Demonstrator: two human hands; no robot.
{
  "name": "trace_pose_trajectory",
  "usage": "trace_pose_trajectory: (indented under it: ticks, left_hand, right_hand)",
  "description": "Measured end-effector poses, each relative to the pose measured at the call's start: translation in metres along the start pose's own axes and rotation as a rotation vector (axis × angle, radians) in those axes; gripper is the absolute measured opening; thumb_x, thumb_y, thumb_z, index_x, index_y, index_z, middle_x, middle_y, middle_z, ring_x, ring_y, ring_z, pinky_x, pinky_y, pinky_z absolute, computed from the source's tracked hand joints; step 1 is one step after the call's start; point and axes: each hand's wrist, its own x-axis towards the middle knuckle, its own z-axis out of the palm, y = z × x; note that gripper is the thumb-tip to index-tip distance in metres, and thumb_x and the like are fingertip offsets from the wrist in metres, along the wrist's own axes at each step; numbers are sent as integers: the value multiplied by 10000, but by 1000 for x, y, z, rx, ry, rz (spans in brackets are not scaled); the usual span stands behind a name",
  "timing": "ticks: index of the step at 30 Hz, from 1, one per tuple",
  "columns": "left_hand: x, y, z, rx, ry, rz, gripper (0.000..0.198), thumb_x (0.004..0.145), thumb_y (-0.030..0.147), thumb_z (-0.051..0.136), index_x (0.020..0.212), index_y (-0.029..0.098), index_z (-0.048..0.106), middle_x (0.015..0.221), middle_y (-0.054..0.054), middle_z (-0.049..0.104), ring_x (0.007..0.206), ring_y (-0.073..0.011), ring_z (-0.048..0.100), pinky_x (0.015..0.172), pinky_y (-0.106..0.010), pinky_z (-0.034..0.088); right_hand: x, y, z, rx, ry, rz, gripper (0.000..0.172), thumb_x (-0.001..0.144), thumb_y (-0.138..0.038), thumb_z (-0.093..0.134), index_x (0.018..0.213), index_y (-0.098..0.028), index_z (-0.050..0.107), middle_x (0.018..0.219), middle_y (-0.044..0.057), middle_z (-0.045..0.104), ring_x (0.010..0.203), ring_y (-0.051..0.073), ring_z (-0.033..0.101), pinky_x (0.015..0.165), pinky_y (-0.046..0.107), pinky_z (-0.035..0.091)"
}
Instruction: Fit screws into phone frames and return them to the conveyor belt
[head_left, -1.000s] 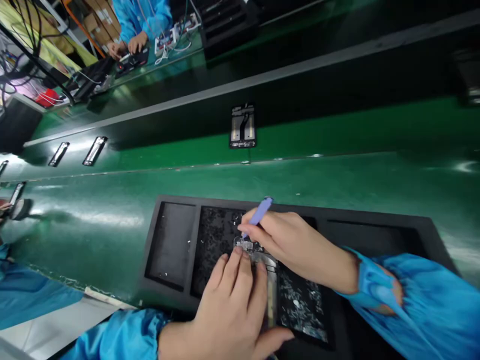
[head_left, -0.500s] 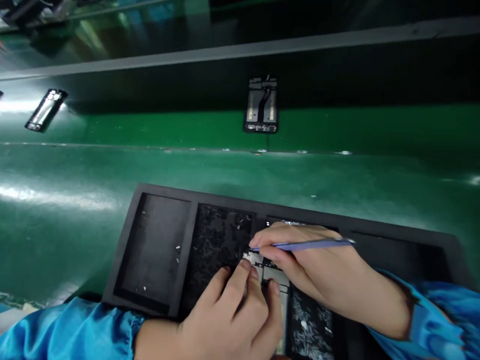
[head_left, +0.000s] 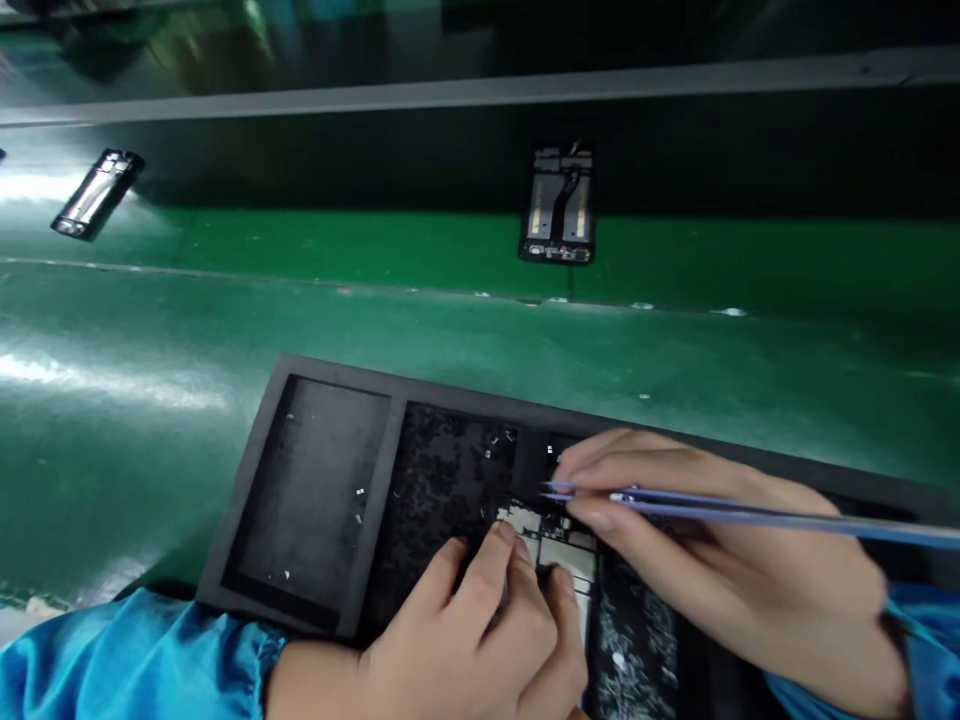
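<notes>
A black foam tray [head_left: 322, 400] with several compartments lies on the green bench in front of me. My left hand [head_left: 480, 630] presses its fingertips on a small phone frame [head_left: 559, 550] that rests in the tray's middle part. My right hand [head_left: 720, 560] pinches purple tweezers [head_left: 750, 512]. They lie nearly flat, with their tips pointing left just above the frame's top edge. Tiny metal parts are scattered in the compartments around the frame.
Another phone frame [head_left: 559, 215] lies on the green conveyor belt beyond the tray, and one more [head_left: 94, 192] lies at the far left. A grey rail [head_left: 480, 90] runs across the back. My blue sleeves [head_left: 135, 665] cover the near edge.
The tweezers have swung from upright to nearly flat, their handle now out to the right. The view has dropped and shifted, and the frame on the belt has drifted right.
</notes>
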Motion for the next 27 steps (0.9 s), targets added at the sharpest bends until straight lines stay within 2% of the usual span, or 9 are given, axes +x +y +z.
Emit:
trace_pose_trajectory:
  ticks: [2, 4, 9, 14, 22, 24, 27]
  left_hand:
    - [0, 1, 0, 20, -9, 11, 472, 1015, 418, 382, 1237, 145, 696, 1133, -121, 692, 1169, -314, 590, 914, -389, 489]
    - [-1, 1, 1, 42, -12, 22, 471, 1018, 424, 390, 1245, 143, 692, 1139, -119, 691, 1169, -311, 592, 928, -394, 480]
    - [-3, 1, 7, 55, 25, 24, 497, 1041, 423, 347, 1264, 137, 685, 1142, -119, 688, 1164, -319, 600, 921, -410, 486]
    - [-4, 2, 8, 68, 33, 18, 495, 1045, 408, 328, 1245, 135, 690, 1145, -120, 689, 1173, -313, 598, 923, -400, 495]
    - [-7, 3, 11, 81, 66, 18, 483, 1043, 441, 362, 1222, 145, 698, 1120, -117, 698, 1151, -305, 621, 866, -386, 529]
    - [-8, 3, 10, 87, 75, 17, 445, 1037, 440, 412, 1207, 150, 703, 1104, -107, 706, 1145, -297, 632, 878, -383, 539]
    - [-8, 3, 7, 121, 104, 53, 296, 991, 350, 578, 1181, 169, 716, 1126, -72, 718, 1119, -253, 656, 972, -379, 526]
  right_hand:
    - [1, 0, -2, 3, 110, 68, 49, 984, -350, 633, 998, -303, 625, 870, 16, 740, 826, 205, 742, 680, 327, 599]
    - [5, 0, -1, 0, 161, 100, 41, 981, -332, 634, 1002, -298, 644, 884, 1, 726, 784, 174, 719, 654, 296, 578]
    - [16, 7, 9, 7, 36, 58, 160, 1038, -307, 521, 1016, -272, 675, 907, -13, 746, 767, 124, 717, 671, 236, 571]
    - [19, 10, 16, -47, 17, 34, 99, 1000, -222, 571, 971, -220, 665, 872, 7, 748, 698, 125, 719, 658, 230, 584]
    - [18, 10, 18, -57, -42, -20, 94, 1003, -207, 572, 1002, -219, 665, 917, 31, 760, 812, 150, 746, 709, 222, 594]
    - [17, 10, 18, -45, -66, -29, 98, 1004, -216, 579, 1033, -226, 672, 936, 27, 762, 822, 145, 748, 705, 211, 591]
    - [16, 10, 20, -16, -78, -22, 95, 1000, -227, 599, 1040, -243, 683, 952, 12, 760, 832, 132, 743, 712, 201, 586]
